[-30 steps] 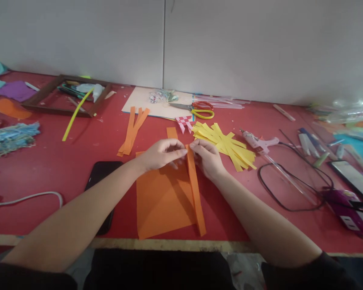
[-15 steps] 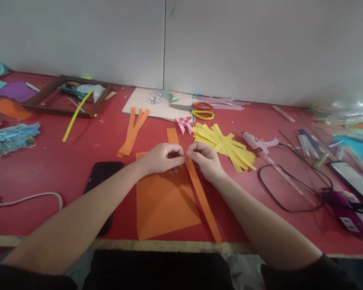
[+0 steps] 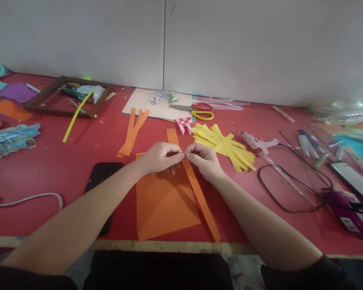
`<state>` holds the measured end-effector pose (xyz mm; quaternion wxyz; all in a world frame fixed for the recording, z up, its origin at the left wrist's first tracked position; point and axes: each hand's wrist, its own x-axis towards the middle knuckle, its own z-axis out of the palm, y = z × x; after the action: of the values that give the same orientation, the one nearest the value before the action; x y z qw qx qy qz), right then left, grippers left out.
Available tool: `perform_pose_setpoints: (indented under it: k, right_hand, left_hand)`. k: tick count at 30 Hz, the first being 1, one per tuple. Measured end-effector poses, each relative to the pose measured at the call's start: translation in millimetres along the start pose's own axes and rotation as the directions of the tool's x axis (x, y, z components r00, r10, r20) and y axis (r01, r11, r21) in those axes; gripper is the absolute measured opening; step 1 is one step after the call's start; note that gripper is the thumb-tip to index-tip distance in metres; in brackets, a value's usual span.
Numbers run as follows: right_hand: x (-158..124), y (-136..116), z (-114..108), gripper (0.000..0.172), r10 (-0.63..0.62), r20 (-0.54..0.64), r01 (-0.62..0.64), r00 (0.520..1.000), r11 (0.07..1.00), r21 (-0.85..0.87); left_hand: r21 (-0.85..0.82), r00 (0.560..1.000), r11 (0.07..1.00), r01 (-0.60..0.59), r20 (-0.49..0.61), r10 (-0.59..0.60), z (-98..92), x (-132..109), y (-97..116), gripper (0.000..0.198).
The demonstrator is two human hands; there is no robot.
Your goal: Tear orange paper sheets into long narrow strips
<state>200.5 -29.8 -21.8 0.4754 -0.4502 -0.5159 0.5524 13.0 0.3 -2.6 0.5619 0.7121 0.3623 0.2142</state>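
An orange paper sheet (image 3: 161, 203) lies on the red table (image 3: 63, 169) in front of me. My left hand (image 3: 160, 158) pinches the sheet's far edge. My right hand (image 3: 204, 160) pinches the top of a long orange strip (image 3: 204, 203) that runs from the sheet's far edge diagonally toward the table's near edge. The two pinches meet side by side. Another orange strip (image 3: 172, 136) lies just beyond my hands.
A pile of yellow strips (image 3: 225, 145), a pink woven piece (image 3: 184, 123) and scissors (image 3: 196, 110) lie beyond. More orange strips (image 3: 133, 129) are at left, a black phone (image 3: 101, 177) near my left forearm. A glue gun (image 3: 260, 143) with its black cord (image 3: 290, 189) is at right.
The long orange strip has swung away from the sheet, its near end moving right, while both hands stay pinched together at the far edge.
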Motion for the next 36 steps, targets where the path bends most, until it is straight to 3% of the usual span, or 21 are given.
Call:
perform_pose_setpoints:
  k: [9,16,23,36]
  right_hand:
    - [3,6,-2,0.012,0.026,-0.023,-0.025,0.999,0.999,0.025]
    - [2,4,1,0.010,0.023,-0.062,-0.020,0.998,0.999,0.037]
    - [3,6,-2,0.021,-0.049,-0.092,0.051,0.995,0.998,0.028]
    - [6,4,-2,0.014,-0.048,-0.081,0.039,0.996,0.993,-0.109]
  left_hand:
    - [0.080,0.993,0.995,-0.067,-0.093,0.075,5.5,2,0,0.018]
    - [-0.028,0.940,0.985,-0.168,-0.306,0.151,-4.9,3,-3,0.023]
    - [0.024,0.985,0.992,-0.125,-0.116,0.127,2.7,1,-5,0.025]
    - [0.176,0.979,0.969,-0.172,-0.076,0.188,6.9,3,-4,0.023]
